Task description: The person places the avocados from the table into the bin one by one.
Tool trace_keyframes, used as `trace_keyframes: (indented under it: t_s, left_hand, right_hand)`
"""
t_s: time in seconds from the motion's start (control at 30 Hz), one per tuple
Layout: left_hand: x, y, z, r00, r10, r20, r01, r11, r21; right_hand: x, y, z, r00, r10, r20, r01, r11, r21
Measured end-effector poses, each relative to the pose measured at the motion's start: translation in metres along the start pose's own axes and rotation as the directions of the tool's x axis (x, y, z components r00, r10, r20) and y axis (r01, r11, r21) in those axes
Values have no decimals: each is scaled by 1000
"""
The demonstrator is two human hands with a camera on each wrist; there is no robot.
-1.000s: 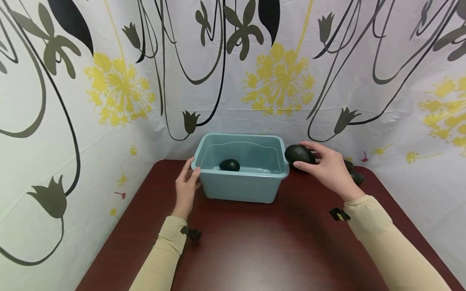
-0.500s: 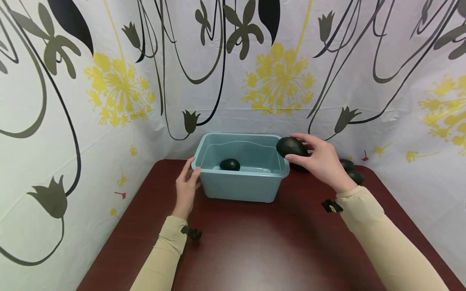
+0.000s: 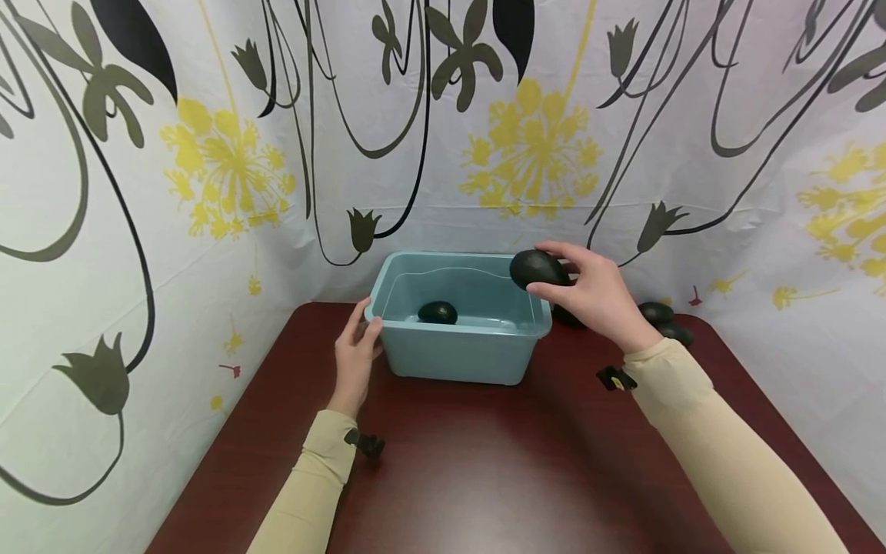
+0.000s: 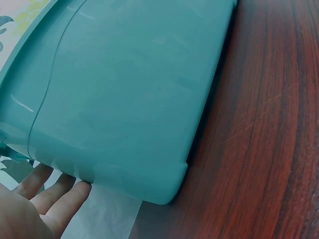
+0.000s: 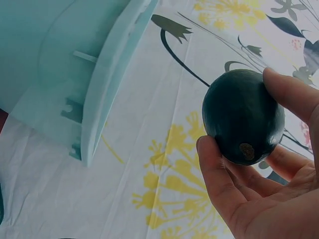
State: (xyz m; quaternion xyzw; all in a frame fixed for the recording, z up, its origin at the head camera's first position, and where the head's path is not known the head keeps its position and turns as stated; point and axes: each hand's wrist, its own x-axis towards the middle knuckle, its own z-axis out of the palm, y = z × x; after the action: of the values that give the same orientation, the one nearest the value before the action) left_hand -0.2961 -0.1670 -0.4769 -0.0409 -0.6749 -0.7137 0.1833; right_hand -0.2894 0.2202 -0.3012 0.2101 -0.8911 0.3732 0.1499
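My right hand (image 3: 595,292) grips a dark green avocado (image 3: 537,269) between thumb and fingers, above the right rim of a blue-green plastic bin (image 3: 450,355). In the right wrist view this avocado (image 5: 241,114) shows its brown stem scar, and the bin's rim (image 5: 97,99) is to the left, apart from it. One more avocado (image 3: 438,312) lies inside the bin, toward the left. My left hand (image 3: 354,362) holds the bin's left front corner at the rim. In the left wrist view its fingers (image 4: 70,199) touch the bin's wall (image 4: 134,99).
Several more avocados (image 3: 656,312) lie on the dark red-brown table (image 3: 443,462) to the right of the bin, partly hidden behind my right hand and wrist. A white cloth (image 3: 388,177) with flower prints hangs behind and on both sides of the table.
My right hand has carried the avocado left and upward, from beside the bin's right side to above its right rim. The left hand and the bin stay in place.
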Motion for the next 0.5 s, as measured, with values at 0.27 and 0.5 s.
trace_keyframes:
  t_s: [0.27,0.5]
  left_hand:
    - [0,1,0,1000,-9,-3,9,1000,8]
    - [0,2,0,1000,-8,-1,8,1000,2]
  right_hand:
    - [16,-6,3,1000,16,19,-16,1000,-13]
    - [32,-15,4,999,14,31,-14,1000,-22]
